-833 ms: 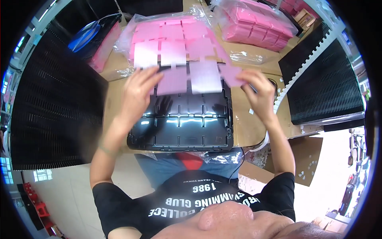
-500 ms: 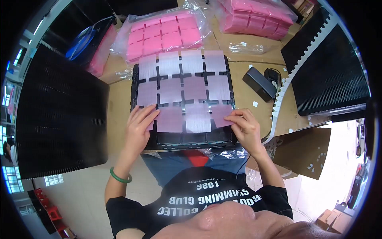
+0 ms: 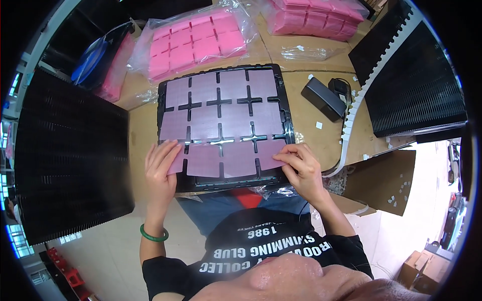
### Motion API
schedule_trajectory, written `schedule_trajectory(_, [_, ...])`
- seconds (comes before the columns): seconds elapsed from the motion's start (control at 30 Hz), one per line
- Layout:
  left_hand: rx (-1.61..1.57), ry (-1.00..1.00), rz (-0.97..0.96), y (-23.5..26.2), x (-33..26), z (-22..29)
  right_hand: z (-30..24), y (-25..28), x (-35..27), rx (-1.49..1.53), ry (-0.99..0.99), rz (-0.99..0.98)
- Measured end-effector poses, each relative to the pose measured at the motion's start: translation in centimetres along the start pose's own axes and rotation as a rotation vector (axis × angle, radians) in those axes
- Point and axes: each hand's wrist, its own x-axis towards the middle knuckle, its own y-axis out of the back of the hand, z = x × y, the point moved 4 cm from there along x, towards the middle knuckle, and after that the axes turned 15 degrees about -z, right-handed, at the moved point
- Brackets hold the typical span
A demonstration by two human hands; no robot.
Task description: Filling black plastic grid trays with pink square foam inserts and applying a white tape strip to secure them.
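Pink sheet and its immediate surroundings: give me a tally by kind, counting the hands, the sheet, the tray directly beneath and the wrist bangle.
Hands (left hand, right hand): 2
Pink sheet: 1
Black tray directly beneath: 1
Green bangle: 1
Total: 5

On the brown desk (image 3: pixel 305 136) to my right I see a black oblong block (image 3: pixel 323 99), a small white square scrap (image 3: pixel 319 125) near it, and a curved white strip with a toothed edge (image 3: pixel 357 108). Lower down, white bits dot a brown cardboard flap (image 3: pixel 379 180); red plastic objects (image 3: pixel 74 277) stand far left.
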Motion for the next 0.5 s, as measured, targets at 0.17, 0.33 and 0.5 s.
schedule_trajectory(0.17, [-0.013,0.033,-0.007,0.1,-0.5,0.1,-0.2,0.3,0.1,-0.028,-0.007,-0.006])
schedule_trajectory(0.33, [-0.023,0.031,-0.014,-1.0,-0.7,-0.4,0.1,0.0,0.2,-0.053,-0.018,-0.001])
schedule_trajectory(0.5, [0.007,0.042,-0.001,-0.3,-1.1,0.0,-0.1,0.1,0.3,-0.068,0.014,0.014])
